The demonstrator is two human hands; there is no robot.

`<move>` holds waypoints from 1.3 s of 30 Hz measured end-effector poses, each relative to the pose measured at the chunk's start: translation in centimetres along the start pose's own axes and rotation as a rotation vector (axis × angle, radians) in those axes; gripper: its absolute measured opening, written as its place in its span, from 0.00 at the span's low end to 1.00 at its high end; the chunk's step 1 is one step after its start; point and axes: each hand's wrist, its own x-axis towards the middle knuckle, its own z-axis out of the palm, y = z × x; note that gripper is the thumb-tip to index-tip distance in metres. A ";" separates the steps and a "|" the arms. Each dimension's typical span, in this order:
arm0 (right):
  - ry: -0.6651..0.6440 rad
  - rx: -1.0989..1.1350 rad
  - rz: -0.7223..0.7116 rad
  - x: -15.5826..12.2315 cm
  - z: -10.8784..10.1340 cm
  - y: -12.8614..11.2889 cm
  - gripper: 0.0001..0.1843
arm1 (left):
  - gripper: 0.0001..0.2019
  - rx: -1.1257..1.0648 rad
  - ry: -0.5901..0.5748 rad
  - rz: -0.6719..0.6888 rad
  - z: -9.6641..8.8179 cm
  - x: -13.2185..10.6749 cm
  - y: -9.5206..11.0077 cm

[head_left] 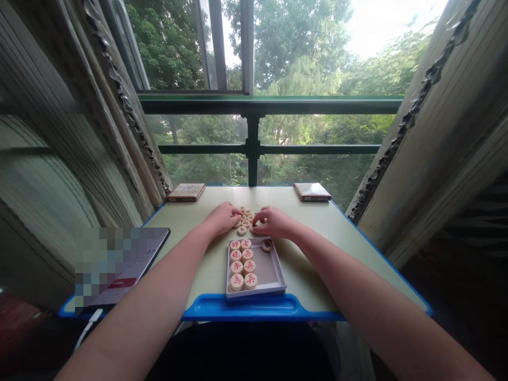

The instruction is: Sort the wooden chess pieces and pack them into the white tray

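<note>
A small pile of round wooden Chinese chess pieces (245, 223) lies on the pale table between my hands. At the pile's left edge is my left hand (224, 218), its slightly bent fingers touching the pieces with no clear grip. My right hand (273, 220) is at the right edge, index finger and thumb curled round a piece that is mostly hidden. Nearer me, a shallow white box (273, 270) holds two columns of red-marked pieces (243, 264) on its left side. One dark-marked piece (267, 245) rests in its upper right corner.
Two flat boxes, one at the far left (186, 192) and one at the far right (313, 191), lie by the table's back corners. A tablet-like device (135, 264) with a white cable (89, 323) is at left. The table (329, 254) has a blue front rim.
</note>
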 end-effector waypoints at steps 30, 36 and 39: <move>0.108 -0.064 0.031 -0.2 -1.0 2.8 0.21 | 0.20 -0.048 0.069 0.164 -0.2 -0.2 0.6; 0.037 -0.104 0.026 0.1 -0.6 3.3 0.14 | 0.16 -0.079 -0.105 0.135 0.0 -0.5 0.8; 0.127 -0.131 0.086 0.0 -0.8 3.5 0.18 | 0.17 -0.132 -0.107 0.148 0.1 -0.4 0.6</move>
